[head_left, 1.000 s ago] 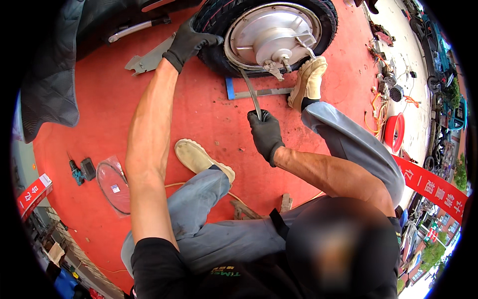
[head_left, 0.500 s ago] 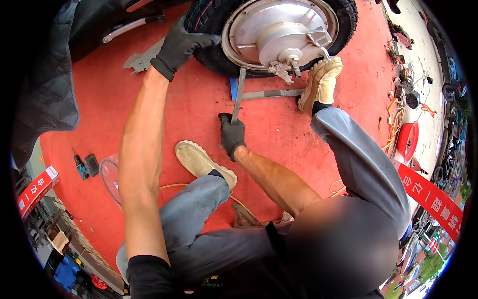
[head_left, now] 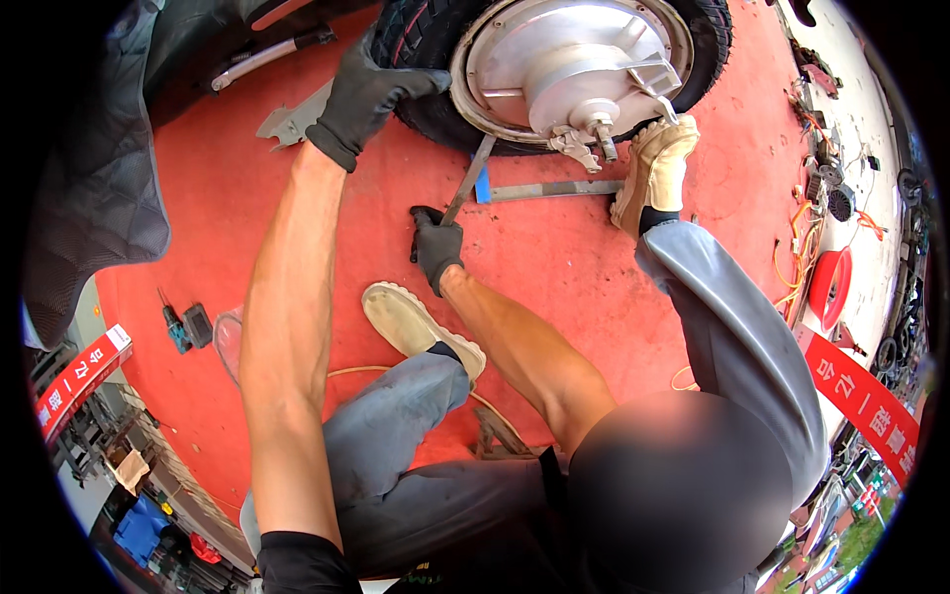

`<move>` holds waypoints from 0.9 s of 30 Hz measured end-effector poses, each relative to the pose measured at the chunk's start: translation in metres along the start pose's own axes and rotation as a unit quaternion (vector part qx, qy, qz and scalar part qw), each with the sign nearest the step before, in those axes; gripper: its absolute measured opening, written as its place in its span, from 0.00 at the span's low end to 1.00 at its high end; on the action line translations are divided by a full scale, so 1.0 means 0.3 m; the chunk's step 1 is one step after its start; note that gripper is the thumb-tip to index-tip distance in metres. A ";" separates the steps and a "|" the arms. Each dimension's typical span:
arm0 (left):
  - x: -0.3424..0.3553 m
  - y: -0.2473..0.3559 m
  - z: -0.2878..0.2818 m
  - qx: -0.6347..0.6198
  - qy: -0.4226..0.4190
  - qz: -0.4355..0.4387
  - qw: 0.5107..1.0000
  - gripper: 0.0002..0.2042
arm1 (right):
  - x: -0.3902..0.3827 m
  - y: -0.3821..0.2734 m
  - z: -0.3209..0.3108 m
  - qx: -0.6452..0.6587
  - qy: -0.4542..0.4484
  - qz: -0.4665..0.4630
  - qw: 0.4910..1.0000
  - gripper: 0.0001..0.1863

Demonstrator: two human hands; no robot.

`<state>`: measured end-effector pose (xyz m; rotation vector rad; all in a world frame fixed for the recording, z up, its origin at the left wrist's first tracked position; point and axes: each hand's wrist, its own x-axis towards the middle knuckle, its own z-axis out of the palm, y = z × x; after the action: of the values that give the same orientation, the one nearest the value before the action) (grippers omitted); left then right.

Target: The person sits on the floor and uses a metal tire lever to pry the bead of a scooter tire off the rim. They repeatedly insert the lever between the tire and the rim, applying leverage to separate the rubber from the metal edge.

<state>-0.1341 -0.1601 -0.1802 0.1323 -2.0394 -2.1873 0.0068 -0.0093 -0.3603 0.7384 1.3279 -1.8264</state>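
Note:
A wheel with a silver hub motor (head_left: 584, 84) and a black tire (head_left: 426, 119) is at the top of the view. My gloved left hand (head_left: 371, 104) grips the tire's left side, thumb on the sidewall and fingers partly hidden behind. My gloved right hand (head_left: 436, 247) is closed round the lower end of a flat metal tire lever (head_left: 469, 183). The lever slants up to the right, its far tip at the lower edge of the rim and tire. A second flat bar with a blue end (head_left: 554, 190) lies below the wheel, reaching to my right shoe (head_left: 658, 163).
My left shoe (head_left: 416, 322) stands on the red floor covering (head_left: 554, 287). A grey metal plate (head_left: 294, 121) lies left of the wheel. A cordless drill (head_left: 176, 327) is at far left. Orange cables (head_left: 792, 282) and a red ring (head_left: 831, 287) are at right.
My right hand has swung left with the tire lever, which now leans more. The whole scene, wheel included, has shifted slightly right in view. My left hand keeps its grip on the tire.

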 end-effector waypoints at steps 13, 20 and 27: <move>0.007 0.018 -0.009 -0.032 -0.021 -0.024 0.999 0.32 | -0.094 -0.019 0.001 0.032 -0.086 0.015 0.996 0.12; 0.020 -0.030 -0.009 -0.016 -0.007 -0.026 1.000 0.33 | -0.300 -0.211 -0.349 -0.195 -0.045 -0.015 0.980 0.12; -0.054 -0.005 0.064 0.033 0.027 -0.142 0.989 0.32 | -0.294 -0.267 -0.476 -0.259 0.003 -0.074 0.963 0.15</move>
<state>-0.1215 -0.1383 -0.1808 0.5134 -2.1776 -2.2419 -0.0075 0.1623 -0.2900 0.3692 1.8034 -1.4791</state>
